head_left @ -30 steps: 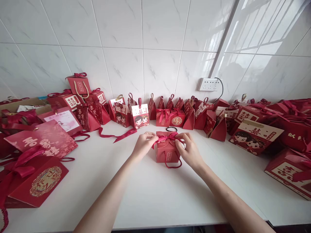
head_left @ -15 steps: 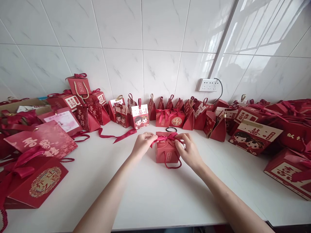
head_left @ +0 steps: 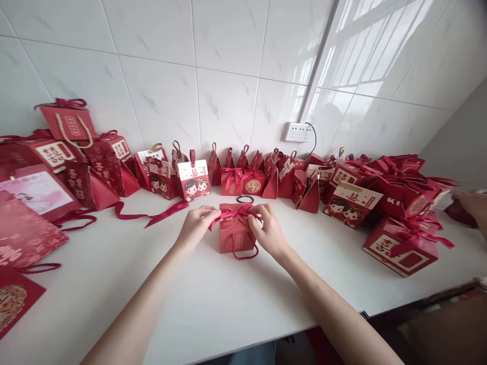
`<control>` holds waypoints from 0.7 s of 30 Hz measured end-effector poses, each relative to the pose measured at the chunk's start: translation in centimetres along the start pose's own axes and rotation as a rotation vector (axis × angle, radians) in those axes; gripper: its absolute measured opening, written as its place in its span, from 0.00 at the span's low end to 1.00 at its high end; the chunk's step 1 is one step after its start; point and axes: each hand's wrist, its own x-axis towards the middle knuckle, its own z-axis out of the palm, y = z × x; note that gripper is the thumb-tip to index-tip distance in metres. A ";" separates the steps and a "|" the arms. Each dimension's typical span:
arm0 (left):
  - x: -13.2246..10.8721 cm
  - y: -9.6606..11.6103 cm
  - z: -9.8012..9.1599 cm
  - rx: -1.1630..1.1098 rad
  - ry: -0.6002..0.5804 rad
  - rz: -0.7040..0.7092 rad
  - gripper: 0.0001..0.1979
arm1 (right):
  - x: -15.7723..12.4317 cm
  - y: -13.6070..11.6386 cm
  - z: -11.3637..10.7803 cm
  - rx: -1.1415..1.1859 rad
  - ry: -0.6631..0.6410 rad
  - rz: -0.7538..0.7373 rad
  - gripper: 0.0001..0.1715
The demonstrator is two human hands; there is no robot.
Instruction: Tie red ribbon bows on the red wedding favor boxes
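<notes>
A small red gift box point(head_left: 227, 242) stands upright on the white table in front of me, a red rope handle point(head_left: 245, 258) hanging down its front. Across its top runs a dark pink ribbon point(head_left: 229, 213) tied in a bow. My left hand point(head_left: 197, 224) pinches the ribbon at the box's left side. On the right, my right hand point(head_left: 266, 228) has its fingers closed on the bow's other side. Just behind the box lies a black ring-shaped band point(head_left: 245, 199). A loose ribbon strip point(head_left: 167, 215) lies to the left.
Red gift boxes, such as one with a cartoon couple point(head_left: 194, 186), line the tiled wall. More are piled left and at the right, including a bow-topped box point(head_left: 401, 253). A power strip point(head_left: 299, 133) is on the wall. Another person's hand point(head_left: 474, 205) shows at the far right.
The view has turned to the right, so everything sits further left, and another person's hand has come into sight. Both my hands stay on the ribbon, with little visible movement.
</notes>
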 end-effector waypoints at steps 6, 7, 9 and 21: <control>0.0 0.1 0.2 -0.027 0.003 0.004 0.11 | 0.1 0.4 0.1 -0.007 0.011 -0.015 0.11; -0.1 0.1 0.3 -0.038 -0.003 0.012 0.11 | 0.0 0.5 0.1 -0.007 0.009 -0.020 0.11; -0.2 0.0 0.6 -0.055 -0.032 0.036 0.13 | -0.1 0.7 0.0 -0.004 0.008 -0.022 0.12; -1.0 0.0 1.0 0.094 -0.027 0.040 0.13 | -0.3 1.1 -0.7 -0.130 -0.011 0.072 0.17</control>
